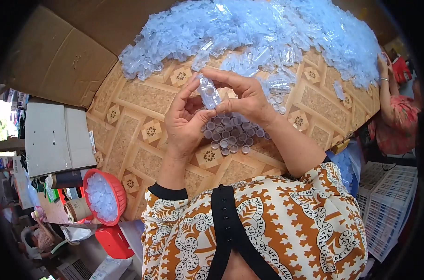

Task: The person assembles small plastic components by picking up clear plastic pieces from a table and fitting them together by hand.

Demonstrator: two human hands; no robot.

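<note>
Between my two hands, over the middle of the patterned table, is a small clear plastic case with a round shape in it. My left hand grips its near-left side with thumb and fingers. From the other side my right hand holds it, the thumb at its near end and the fingers curled around the far end. Just below my hands lies a cluster of small round clear caps. Beyond them spreads a large heap of clear plastic pieces.
Cardboard walls close off the table's far left. A red basket of clear pieces stands at the left edge, above a red box. Another person's arm reaches to the heap at right. Stacked printed sheets or trays stand lower right.
</note>
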